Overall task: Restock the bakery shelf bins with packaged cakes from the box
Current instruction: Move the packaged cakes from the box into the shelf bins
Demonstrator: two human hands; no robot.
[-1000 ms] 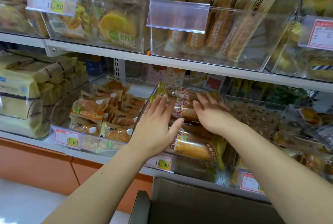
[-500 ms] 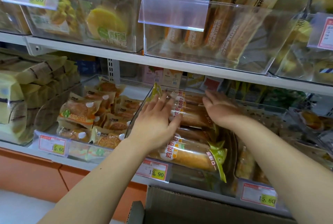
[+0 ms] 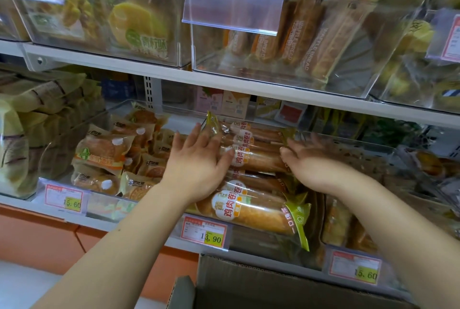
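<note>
Shelving holds a clear bin [image 3: 251,254] where packaged rolls [image 3: 258,211] lie nine-to-three, left hand [image 3: 199,169] and right hand [image 3: 311,162] spread flat on them.

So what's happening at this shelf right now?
A person is restocking a clear bin on the lower shelf with long packaged rolls. The left hand lies flat, fingers spread, on the left end of the stacked rolls, and the right hand presses their right end, squaring the pile. Neither grips a pack. An open cardboard box sits just below.
</note>
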